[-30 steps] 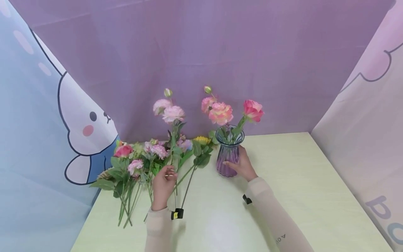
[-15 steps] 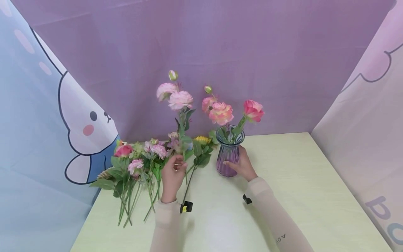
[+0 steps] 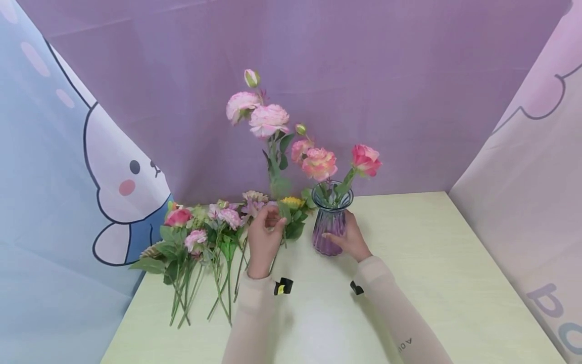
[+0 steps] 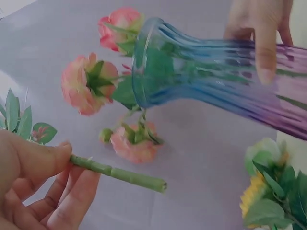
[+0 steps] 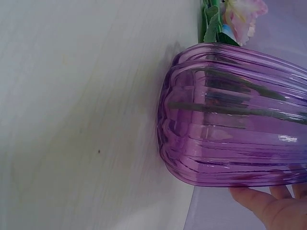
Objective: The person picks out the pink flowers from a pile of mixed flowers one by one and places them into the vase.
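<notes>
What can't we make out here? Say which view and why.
- Pink blooms of the held stem: beyond the left edge, left wrist.
- Vase, upper part: cut off by right edge, right wrist.
- Flower pile, count: overlaps hide some, head.
- Sleeve lettering: too small, head.

Staged tabletop booth: pale table (image 3: pixel 423 237), purple backdrop (image 3: pixel 345 60) behind, blue cartoon-print sheet (image 3: pixel 50 192) left, pinkish printed sheet (image 3: pixel 532 167) right
</notes>
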Demonstrator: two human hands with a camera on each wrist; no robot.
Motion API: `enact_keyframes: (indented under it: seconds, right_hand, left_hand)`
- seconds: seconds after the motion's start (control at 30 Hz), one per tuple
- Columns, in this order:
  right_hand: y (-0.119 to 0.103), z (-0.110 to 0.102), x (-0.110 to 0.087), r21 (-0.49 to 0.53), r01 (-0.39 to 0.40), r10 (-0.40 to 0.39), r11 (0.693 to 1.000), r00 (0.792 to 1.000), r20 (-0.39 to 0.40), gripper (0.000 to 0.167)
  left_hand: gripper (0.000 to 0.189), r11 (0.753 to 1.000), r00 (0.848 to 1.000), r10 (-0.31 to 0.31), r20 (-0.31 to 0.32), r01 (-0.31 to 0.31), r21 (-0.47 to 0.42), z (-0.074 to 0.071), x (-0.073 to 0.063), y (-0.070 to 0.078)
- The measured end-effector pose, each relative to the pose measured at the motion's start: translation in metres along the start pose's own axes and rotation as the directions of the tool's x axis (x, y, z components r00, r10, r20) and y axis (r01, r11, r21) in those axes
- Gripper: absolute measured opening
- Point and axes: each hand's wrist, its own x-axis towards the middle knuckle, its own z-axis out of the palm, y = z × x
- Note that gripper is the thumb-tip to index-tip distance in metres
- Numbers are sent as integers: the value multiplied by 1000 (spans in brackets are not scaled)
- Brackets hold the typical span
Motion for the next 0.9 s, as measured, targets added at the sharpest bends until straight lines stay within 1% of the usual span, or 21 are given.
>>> enact_keyframes:
  seconds: [0.13,0.3,0.57,0.9]
  right_hand:
    - [-1,-1,-1,7,-7,7,1000,1000,7,97]
    - [-4,-2,-2,37,-12,11,999,1000,20,98]
    - [-3,-2,-1,25,-19,19,1000,1000,18,98]
    - [-5,-2,-2,11,-35,35,999,999,23,98]
  left_hand:
    - [19,1000,1000,24,-6,-24,-5,8,7,8]
    - [20,999,999,45,-3,-45,-27,17,14,14]
    - [18,989,996,85,-25,-87,-117,31,25,22]
    - [19,984,995,96,-37,-100,-147,45,34,35]
